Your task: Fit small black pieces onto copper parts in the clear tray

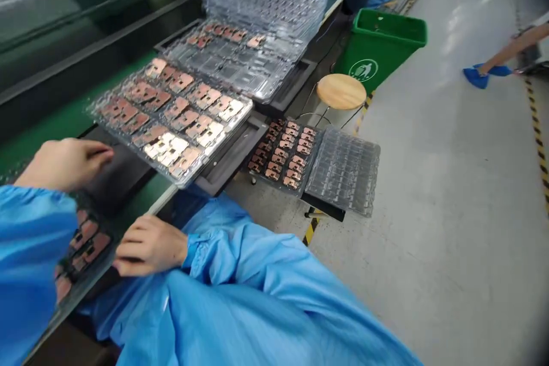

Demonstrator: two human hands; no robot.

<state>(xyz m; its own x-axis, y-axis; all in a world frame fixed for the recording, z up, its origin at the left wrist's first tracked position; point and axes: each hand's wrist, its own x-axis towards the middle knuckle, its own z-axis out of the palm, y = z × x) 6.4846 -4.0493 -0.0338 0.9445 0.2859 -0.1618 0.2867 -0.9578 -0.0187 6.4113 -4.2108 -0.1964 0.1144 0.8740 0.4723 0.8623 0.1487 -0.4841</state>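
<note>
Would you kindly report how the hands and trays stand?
Left hand near large tray, grip unclear. Right hand beside lower-left tray. Large tray holds coppery pieces. No obstruction evident.

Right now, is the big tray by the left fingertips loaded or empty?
Loaded: copper-coloured pieces sit in rows across the clear tray.

The left sleeve [36, 243] hides part of the near tray [103, 224], and the right edge crops another person [508, 54].
</note>
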